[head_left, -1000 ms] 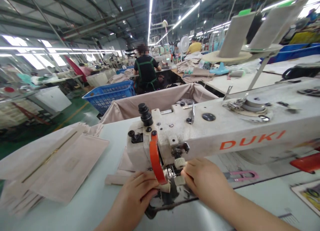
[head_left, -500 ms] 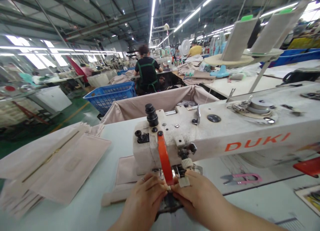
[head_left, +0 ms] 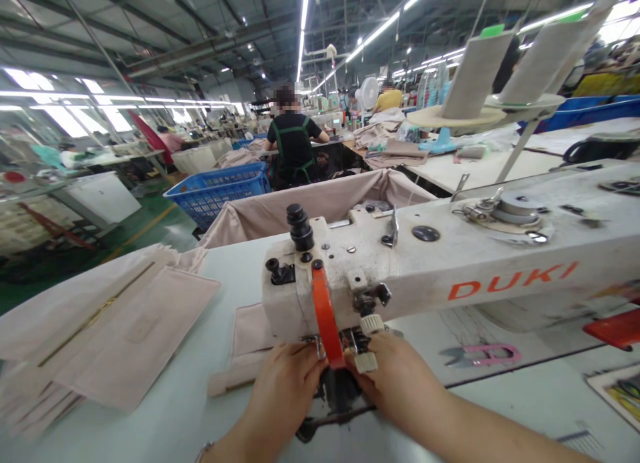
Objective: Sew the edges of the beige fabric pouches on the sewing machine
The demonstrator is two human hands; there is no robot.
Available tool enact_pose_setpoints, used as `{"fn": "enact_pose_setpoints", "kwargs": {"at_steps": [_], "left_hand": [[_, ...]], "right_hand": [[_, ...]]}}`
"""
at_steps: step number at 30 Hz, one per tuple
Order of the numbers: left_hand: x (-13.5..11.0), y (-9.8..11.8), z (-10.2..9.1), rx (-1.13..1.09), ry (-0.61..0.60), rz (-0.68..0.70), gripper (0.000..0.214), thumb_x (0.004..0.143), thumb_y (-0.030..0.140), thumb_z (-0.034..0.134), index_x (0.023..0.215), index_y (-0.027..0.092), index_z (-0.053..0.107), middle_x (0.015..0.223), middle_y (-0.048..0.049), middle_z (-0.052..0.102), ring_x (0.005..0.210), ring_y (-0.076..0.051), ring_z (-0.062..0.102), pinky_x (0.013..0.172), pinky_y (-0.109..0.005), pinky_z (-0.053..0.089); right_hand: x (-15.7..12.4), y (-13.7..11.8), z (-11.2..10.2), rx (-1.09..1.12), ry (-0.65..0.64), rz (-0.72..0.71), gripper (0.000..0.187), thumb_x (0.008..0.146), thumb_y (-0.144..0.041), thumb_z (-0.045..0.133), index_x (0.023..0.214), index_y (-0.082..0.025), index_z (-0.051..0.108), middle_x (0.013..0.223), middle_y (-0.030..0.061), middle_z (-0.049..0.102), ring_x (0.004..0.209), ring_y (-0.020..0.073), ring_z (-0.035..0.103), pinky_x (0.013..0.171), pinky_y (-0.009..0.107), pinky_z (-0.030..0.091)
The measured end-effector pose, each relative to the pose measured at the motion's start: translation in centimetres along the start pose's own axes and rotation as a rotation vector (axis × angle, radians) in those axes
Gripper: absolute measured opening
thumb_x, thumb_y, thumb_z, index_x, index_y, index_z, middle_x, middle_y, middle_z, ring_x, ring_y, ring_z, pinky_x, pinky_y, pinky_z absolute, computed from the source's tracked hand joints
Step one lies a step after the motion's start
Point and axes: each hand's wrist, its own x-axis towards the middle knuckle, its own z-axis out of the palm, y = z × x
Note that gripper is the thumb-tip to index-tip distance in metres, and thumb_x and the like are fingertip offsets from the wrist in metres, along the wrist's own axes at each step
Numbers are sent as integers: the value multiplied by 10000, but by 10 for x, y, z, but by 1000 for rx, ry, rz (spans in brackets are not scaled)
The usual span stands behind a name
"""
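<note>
- From where I stand, the flat piece of pale pink fabric [head_left: 251, 326] lies on the smooth pale-green tabletop [head_left: 185, 409], partly hidden behind the white metal sewing machine head marked DUKI [head_left: 295, 309].
- A narrow pale pink folded strip [head_left: 233, 381] sticks out to the left along the near side of that fabric; whether the two are joined I can't tell.
- The person's left hand [head_left: 285, 386] is bent low over the strip's right end, fingers reaching in towards the needle area.
- The right hand [head_left: 400, 376] curls in from the other side, just below the ribbed white plastic knob [head_left: 371, 324]. The two hands are close together, with the curved orange guard [head_left: 327, 316] between them. Their fingertips are hidden, so I can't say whether either one pinches or merely presses.
- To my eye the fabric would be light and limp, apt to crease or slide on that smooth top, and not fragile.
- The strip looks thicker where it is folded, so probably a little firmer; I'd hold it by the flat of the fold, fingers spread, rather than by a loose corner.
- Any grip belongs to either side of the guard, clear of the needle area.
</note>
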Motion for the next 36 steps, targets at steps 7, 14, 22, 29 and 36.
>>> {"fn": "enact_pose_setpoints", "kwargs": {"at_steps": [7, 14, 22, 29, 36], "left_hand": [[2, -1, 1, 16, -4, -35, 223, 912, 171, 563, 785, 231, 736, 835, -23, 790, 784, -232, 736, 729, -362, 583], [1, 0, -1, 8, -16, -56, 197, 904, 164, 585, 819, 229, 751, 881, -28, 797, 825, -244, 739, 745, -369, 585], [1, -2, 0, -27, -46, -81, 179, 897, 153, 615, 849, 243, 761, 886, -14, 795, 857, -257, 729, 773, -394, 574], [-1, -8, 5, -47, -72, -129, 176, 906, 163, 634, 843, 256, 769, 919, -17, 798, 889, -258, 724, 803, -388, 548], [1, -8, 4, -64, -106, -154, 163, 910, 166, 647, 883, 255, 780, 948, -21, 800, 896, -285, 730, 810, -437, 547]], "right_hand": [[3, 0, 1, 10, -16, 32, 208, 911, -63, 540, 829, -187, 685, 930, 72, 691, 918, 224, 629, 811, 328, 508], [3, -1, 2, 5, -22, 45, 193, 914, -64, 557, 853, -189, 691, 939, 73, 690, 924, 219, 623, 820, 317, 498], [2, -3, 1, -11, 8, 59, 196, 950, -113, 530, 900, -187, 705, 941, 86, 686, 932, 218, 618, 825, 315, 499], [2, -1, 5, 16, 45, 87, 206, 951, -129, 541, 836, -193, 699, 893, 75, 683, 897, 213, 621, 812, 304, 504], [1, -1, 6, 55, 99, 68, 159, 896, -96, 591, 881, -198, 712, 940, 67, 697, 907, 215, 625, 816, 299, 510]]}}
